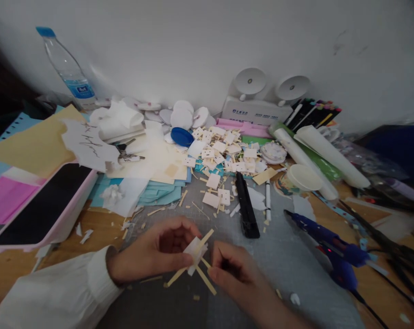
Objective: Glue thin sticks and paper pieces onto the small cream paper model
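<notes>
Over the grey mat [275,249], the left hand [155,249] pinches a white card piece [194,245], likely featherlight, easily creased, best gripped flat; the right hand [239,269], blurred, seems to nip a pale strip [205,262].

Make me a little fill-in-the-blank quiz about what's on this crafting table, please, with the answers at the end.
1. The paper square pinched by the left hand is ____ in colour.
2. The glue gun lies to the ____ of the right hand.
3. The cap on the bottle is ____.
4. On the box at the back sit ____ round lamps.

Missing words: white; right; blue; two.
</notes>
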The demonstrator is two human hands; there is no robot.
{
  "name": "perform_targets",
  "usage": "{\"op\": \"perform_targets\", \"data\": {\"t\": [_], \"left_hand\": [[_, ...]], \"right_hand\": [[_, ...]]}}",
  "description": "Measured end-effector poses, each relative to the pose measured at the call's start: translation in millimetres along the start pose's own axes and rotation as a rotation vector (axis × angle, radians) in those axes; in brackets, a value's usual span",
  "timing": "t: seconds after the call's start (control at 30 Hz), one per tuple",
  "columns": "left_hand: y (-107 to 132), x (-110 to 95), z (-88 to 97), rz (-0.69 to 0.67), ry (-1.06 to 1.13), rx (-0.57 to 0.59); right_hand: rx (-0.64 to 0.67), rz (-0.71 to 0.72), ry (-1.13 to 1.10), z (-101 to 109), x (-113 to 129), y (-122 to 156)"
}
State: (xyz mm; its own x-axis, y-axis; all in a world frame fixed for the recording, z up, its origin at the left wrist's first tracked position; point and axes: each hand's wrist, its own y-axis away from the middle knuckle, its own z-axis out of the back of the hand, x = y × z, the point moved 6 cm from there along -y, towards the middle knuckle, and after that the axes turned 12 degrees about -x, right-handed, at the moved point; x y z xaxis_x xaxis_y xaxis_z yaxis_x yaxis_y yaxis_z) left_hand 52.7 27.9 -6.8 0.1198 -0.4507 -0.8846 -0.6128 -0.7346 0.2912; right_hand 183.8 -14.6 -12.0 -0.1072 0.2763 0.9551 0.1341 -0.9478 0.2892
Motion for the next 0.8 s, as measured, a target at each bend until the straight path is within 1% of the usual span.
{"op": "perform_targets", "data": {"t": [0.23, 0.37, 0.53, 0.67, 0.8], "left_hand": [[1.1, -0.5, -2.3, -0.006, 0.028, 0.025], [2.1, -1.0, -4.7, -0.032, 0.019, 0.043], [1.3, 1.6, -3.7, -0.050, -0.019, 0.024], [2.6, 4.6, -5.2, -0.049, -0.056, 0.039], [3.9, 4.6, -5.6, -0.044, -0.040, 0.017]], "right_hand": [[-0.024, 0.016, 0.035, 0.9, 0.3, 2.1], [-0.009, 0.038, 0.042, -1.2, 3.1, 1.9], [0.001, 0.040, 0.036, -3.1, 1.9, 0.7], [-0.010, 0.068, 0.048, -3.7, 4.6, -0.7], [-0.015, 0.089, 0.033, -4.3, 5.6, -2.0]]}}
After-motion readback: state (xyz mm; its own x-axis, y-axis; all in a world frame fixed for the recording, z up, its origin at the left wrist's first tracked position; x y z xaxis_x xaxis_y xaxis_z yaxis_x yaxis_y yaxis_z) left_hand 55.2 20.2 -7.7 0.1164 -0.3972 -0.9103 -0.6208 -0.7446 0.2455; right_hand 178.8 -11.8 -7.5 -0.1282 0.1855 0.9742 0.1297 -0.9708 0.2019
